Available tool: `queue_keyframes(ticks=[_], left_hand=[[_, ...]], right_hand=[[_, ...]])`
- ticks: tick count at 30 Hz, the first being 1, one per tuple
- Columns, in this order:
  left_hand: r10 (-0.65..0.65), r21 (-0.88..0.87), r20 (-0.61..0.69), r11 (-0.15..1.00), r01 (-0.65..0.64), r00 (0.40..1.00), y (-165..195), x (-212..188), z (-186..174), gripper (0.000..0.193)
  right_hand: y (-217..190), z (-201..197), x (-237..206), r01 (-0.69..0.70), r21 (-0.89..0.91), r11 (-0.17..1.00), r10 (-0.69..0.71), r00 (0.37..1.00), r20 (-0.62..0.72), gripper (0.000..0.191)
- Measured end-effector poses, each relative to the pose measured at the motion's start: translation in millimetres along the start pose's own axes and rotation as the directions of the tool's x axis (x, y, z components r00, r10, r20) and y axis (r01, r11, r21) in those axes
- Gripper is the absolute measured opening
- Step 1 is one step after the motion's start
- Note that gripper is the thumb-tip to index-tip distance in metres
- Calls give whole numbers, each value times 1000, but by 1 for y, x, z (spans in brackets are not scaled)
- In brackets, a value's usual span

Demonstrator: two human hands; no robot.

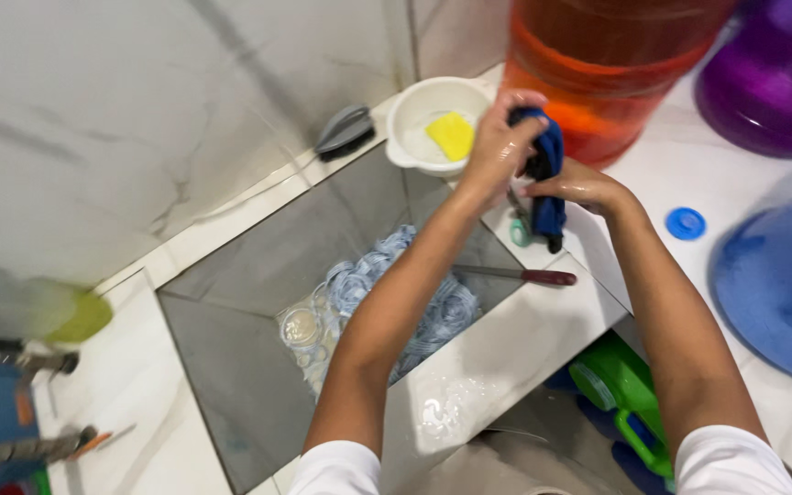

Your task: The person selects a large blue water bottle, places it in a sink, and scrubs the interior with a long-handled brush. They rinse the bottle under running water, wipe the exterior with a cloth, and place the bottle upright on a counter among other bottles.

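Observation:
Both my wet hands hold a dark blue cloth [550, 174] above the sink's white ledge. My left hand [500, 151] grips its upper part. My right hand [579, 188] clasps it from the right side, with the cloth's lower end hanging below it. Under the cloth, a small teal-handled tool [520, 229] lies on the ledge. A white bowl [414, 115] with a yellow sponge [452, 135] stands just left of my hands.
A grey sunken basin [258, 266] holds several pale blue rings [433, 316] around the drain. A dark-red-handled knife [529, 275] rests on its edge. Orange [607, 73], purple [776, 78] and blue [781, 284] large bottles stand at right, with a blue cap [686, 223] and green container [625, 394].

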State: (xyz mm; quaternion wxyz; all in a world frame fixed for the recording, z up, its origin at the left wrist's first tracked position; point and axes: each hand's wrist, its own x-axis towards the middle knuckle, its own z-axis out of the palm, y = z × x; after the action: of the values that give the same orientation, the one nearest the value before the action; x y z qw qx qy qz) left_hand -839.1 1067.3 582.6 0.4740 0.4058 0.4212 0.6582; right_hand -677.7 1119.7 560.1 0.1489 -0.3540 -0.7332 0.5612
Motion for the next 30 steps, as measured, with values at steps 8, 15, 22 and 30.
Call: queue_keyframes(ticks=[8,15,22,30], left_hand=[[-130,-293,-513,956,-30,848,41,-103,-219,73],[-309,-548,-147,816,182,940,12,-136,-258,120],[-156,-504,-290,863,-13,944,11,-119,-317,94],[-416,-124,-177,908,400,892,-24,-145,-302,40]], right_hand=[[-90,126,76,419,234,877,-469,853,230,72],[-98,265,131,219,687,693,-510,822,253,37],[-115,304,182,269,68,961,-277,946,170,55],[-99,299,162,64,479,875,-303,845,440,43]])
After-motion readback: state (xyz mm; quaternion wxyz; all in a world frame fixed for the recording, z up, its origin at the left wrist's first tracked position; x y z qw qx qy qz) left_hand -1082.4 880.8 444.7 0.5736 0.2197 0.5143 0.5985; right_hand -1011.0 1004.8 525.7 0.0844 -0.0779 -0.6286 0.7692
